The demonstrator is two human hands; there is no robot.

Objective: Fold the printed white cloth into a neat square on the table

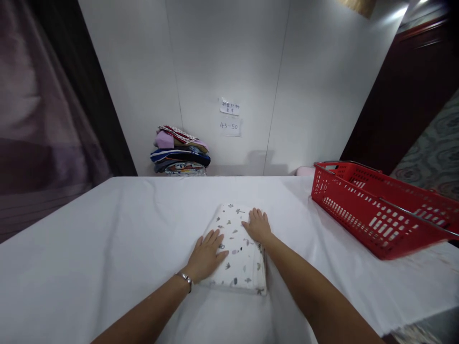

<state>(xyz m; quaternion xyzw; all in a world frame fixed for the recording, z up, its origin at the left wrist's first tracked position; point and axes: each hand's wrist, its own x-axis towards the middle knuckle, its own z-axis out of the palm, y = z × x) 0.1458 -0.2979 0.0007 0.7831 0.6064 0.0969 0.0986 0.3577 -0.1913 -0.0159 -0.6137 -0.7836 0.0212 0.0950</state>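
A folded white cloth with small grey leaf prints [239, 258] lies on the white table [107, 248] in front of me. My left hand [207, 254] rests flat on the cloth's near left part, fingers stretched out, a thin bracelet on the wrist. My right hand [256, 225] lies on the cloth's far right edge with its fingers spread and slightly curled over the fabric. Neither hand grips anything.
A red plastic basket [376, 210] with metal handles stands on the table at the right. A stack of folded coloured clothes [179, 150] sits beyond the table's far edge against a white wall with paper notes [230, 118]. A dark curtain hangs at left.
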